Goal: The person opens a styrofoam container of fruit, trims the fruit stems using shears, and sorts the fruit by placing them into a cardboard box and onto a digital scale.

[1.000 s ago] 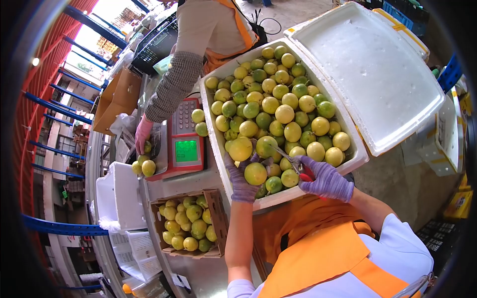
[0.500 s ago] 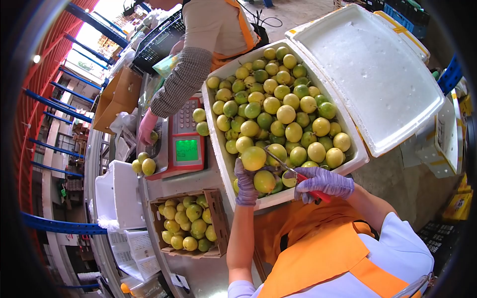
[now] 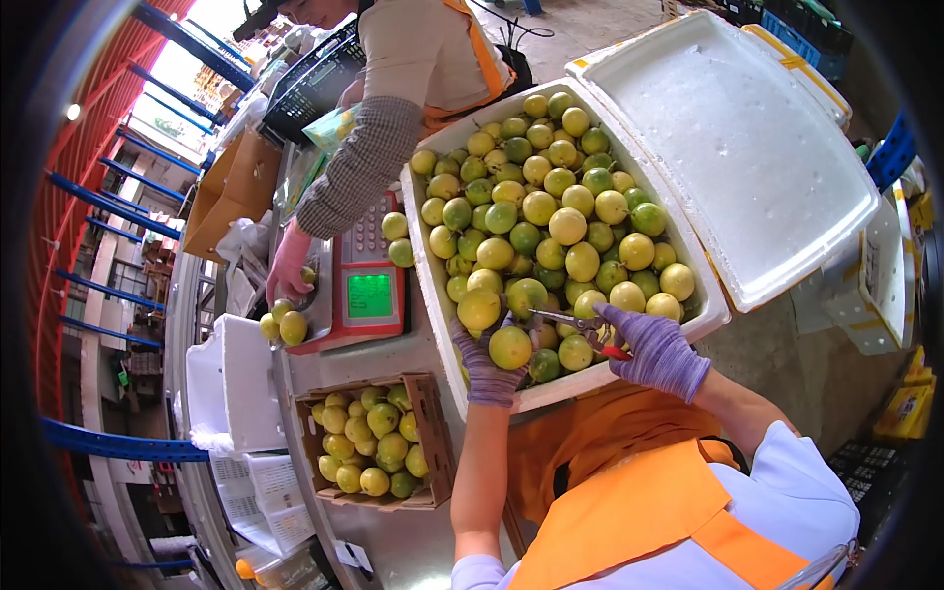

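Observation:
A white foam box [image 3: 425, 285] holds many yellow-green round fruits. Over its near left corner, my left hand [image 3: 487, 366] in a purple striped glove is closed around fruits; a large yellow one [image 3: 479, 309] and another [image 3: 510, 347] show at its fingers. My right hand [image 3: 657, 348], gloved the same way, grips scissors [image 3: 580, 323] with red on the handles. The blades point left, their tips beside a green fruit [image 3: 527, 296] near my left fingertips. Whether the tips touch it I cannot tell.
A foam lid [image 3: 728, 147] lies beyond the box. To the left are a red scale [image 3: 371, 295] with a green display, a cardboard box of fruits [image 3: 442, 433] and a white foam container [image 3: 231, 383]. Across the table, a co-worker's pink-gloved hand [image 3: 288, 265] touches fruit by the scale.
The scissors, lowered half a second ago, are raised again with their tips by the green fruit. My left hand has shifted slightly. The co-worker's head has come into view at the top.

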A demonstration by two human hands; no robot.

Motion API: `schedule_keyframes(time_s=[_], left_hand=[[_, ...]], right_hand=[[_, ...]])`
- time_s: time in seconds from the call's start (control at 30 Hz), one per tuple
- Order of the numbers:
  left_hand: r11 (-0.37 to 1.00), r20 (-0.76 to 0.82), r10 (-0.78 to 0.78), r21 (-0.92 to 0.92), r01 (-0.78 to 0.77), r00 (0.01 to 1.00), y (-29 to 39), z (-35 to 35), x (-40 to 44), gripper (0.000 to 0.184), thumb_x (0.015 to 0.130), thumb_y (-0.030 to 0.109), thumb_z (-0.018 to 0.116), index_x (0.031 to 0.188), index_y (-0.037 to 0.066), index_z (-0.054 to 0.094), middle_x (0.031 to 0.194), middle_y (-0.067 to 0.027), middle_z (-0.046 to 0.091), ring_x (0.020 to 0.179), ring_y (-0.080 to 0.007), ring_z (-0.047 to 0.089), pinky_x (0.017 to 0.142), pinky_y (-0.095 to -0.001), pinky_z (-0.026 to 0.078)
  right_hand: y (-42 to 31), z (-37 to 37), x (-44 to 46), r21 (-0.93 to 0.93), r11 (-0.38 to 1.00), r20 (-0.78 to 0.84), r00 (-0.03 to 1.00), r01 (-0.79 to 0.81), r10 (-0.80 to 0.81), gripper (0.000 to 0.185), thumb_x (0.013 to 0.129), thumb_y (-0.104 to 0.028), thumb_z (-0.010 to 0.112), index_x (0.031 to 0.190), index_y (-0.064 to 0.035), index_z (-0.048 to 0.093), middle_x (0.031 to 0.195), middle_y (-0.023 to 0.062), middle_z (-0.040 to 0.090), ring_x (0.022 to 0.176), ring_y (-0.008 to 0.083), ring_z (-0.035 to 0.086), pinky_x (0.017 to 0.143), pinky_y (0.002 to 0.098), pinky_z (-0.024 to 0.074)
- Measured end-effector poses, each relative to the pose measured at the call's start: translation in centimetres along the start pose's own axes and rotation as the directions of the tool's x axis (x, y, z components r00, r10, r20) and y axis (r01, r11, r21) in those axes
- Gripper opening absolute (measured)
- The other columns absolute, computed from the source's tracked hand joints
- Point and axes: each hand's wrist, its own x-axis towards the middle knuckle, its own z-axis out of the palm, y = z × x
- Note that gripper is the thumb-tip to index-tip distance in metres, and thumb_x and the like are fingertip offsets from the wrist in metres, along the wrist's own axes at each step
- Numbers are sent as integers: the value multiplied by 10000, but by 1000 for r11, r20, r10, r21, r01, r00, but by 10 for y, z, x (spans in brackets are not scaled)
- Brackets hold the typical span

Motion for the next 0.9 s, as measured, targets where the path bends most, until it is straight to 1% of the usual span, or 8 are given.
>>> schedule_keyframes(time_s=[0.27,0.37,0.47,0.57,0.6,0.7,0.8,0.9], left_hand=[[994,27,26,108,-29,999,-10,3,-6,820,789,778,478,1258,107,526,1318,-137,516,1155,-428,538,847,-515,527],[996,78,-49,72,43,996,-8,3,-11,847,795,787,462,1314,119,487,1362,-147,491,1197,-463,518,807,-508,540],[991,344,-128,83,106,930,-1,-9,-8,863,790,800,458,1331,127,476,1391,-160,469,1191,-474,527,749,-494,558],[983,250,-136,153,99,959,4,3,-11,860,798,787,474,1326,109,469,1385,-167,468,1182,-450,546,679,-469,574],[955,229,-7,291,-61,973,6,7,-9,843,808,765,492,1327,101,466,1363,-167,483,1175,-427,555,670,-464,577],[718,251,344,551,-426,905,21,12,2,732,873,627,565,1326,63,452,1223,-146,566,1113,-299,600,665,-455,586],[524,291,416,698,-489,862,64,19,38,602,917,457,619,1311,19,495,1222,-133,563,1138,-251,573,886,-366,537],[-445,636,602,770,-458,483,66,38,54,596,904,399,651,1328,8,500,1258,-156,550,1143,-277,571,958,-362,490]], right_hand=[[-2,8,7,-63,998,-128,992,14,-22,695,757,-189,722,1383,-106,433,992,163,651,860,338,650,739,408,514],[-2,-1,6,282,959,7,1000,-17,16,585,798,-167,696,1337,-82,485,955,114,671,778,296,655,701,387,523],[9,17,5,686,727,11,998,40,-66,539,827,-94,663,1337,-33,500,874,61,661,638,155,572,619,308,514],[6,8,2,820,433,381,921,-375,77,451,853,-114,656,1284,-49,540,812,19,661,579,94,558,541,264,501],[3,6,1,819,432,380,921,-377,83,455,857,-111,649,1293,-46,534,813,29,664,568,86,551,531,248,492],[2,3,-1,848,393,351,932,-355,86,470,869,-103,629,1320,-38,512,816,52,667,548,72,540,512,217,473],[12,7,-5,917,289,268,961,-277,71,498,875,-108,623,1347,-30,484,825,60,661,567,77,548,530,218,475],[18,2,-12,951,238,182,979,-198,88,578,867,-183,646,1386,-29,444,865,57,647,646,76,575,596,219,489]])
